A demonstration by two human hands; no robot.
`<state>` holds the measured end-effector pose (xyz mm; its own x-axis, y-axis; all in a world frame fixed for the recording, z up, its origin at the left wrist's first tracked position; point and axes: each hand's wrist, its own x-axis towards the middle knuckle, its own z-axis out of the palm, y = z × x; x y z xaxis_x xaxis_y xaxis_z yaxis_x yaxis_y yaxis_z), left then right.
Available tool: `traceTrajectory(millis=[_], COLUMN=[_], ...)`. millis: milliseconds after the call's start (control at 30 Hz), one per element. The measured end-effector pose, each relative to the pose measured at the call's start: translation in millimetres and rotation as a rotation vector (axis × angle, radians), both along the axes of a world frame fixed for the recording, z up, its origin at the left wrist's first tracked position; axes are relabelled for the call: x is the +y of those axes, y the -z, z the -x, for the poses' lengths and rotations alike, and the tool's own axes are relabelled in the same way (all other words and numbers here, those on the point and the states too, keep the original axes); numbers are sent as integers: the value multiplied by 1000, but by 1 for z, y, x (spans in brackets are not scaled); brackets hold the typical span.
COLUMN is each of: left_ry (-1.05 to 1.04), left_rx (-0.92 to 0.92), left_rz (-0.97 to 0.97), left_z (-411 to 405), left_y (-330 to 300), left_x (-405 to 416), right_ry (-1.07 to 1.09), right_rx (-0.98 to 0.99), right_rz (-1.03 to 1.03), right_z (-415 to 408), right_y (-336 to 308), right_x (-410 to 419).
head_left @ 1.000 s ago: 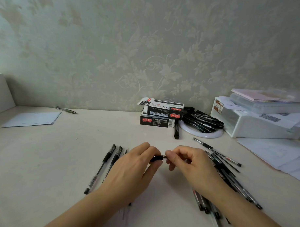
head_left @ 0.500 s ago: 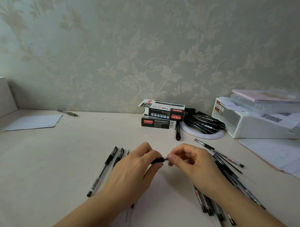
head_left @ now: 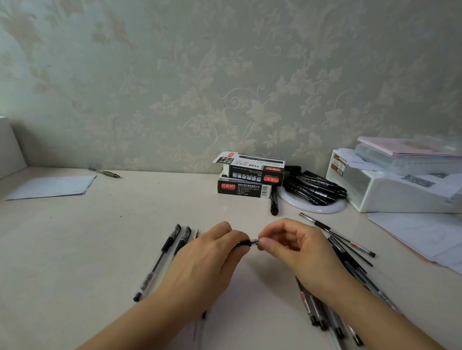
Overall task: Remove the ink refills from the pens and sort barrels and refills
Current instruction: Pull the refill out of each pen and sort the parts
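Bare desk (head_left: pixel 70 246) left of left hand (head_left: pixel 201 265), pen (head_left: pixel 246 243) pinched.

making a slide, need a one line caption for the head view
Both hands, left and right, pinch a black pen above the desk, loose pens on either side.

Both forearms enter from the lower edge and converge toward the centre, bare to the wrist. The left hand (head_left: pixel 201 265) lies back upward, fingers curled inward, thumb and forefinger closed in a grip at its right end. The right hand (head_left: pixel 295 248) faces it, knuckles raised, fingers curled, fingertips (head_left: pixel 263 244) pinched. The two grips nearly meet.
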<state>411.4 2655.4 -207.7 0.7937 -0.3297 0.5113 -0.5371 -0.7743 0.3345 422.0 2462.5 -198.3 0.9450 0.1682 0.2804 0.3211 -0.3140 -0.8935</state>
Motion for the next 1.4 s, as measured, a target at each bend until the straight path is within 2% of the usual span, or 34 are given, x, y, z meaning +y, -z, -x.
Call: traceTrajectory(millis=[167, 233, 367, 433, 533, 700, 767, 833, 867, 967, 1100, 1233, 1400], left_ry=[-4, -9, -15, -3, 4, -9, -5, 2, 9, 62, 89, 61, 26], left_rx=[10, 10, 19, 19, 1, -1, 6, -5, -15, -46, -59, -60, -47], left_rz=[48, 56, 41, 43, 52, 99, 140, 164, 167, 130, 68, 76, 66], left_z=[2, 2, 2, 1, 1, 1, 1, 1, 2, 5, 7, 6, 6], left_y=[-2, -2, -2, -2, -1, 0, 0, -1, -2, -6, -8, -9, -7], left_x=[1, 1, 1, 1, 1, 0, 0, 0, 0, -2, -4, -1, 1], right_ry=[153, 174, 38, -28, -51, -29, 53, 168, 186, 71, -7, 42, 401], right_rx=[-64, -120, -362, -418, -406, -371, -377, -324, -229, 124, 323, 359, 224], right_rz=[-117, 8, 515, 671, 743, 703, 615, 399, 249, -145, -383, -554, -750], right_z=[-6, -6, 0, 1, 0, -1, 0, 1, 2, 5, 6, 1, -12], right_y=[-2, -3, -1, 3, 8, 11, 8, 3, 0, -5, -4, -7, -19], right_x=[-6, -9, -6, -4, -1, -1, 0, 2, 3, 7, 11, 5, -20])
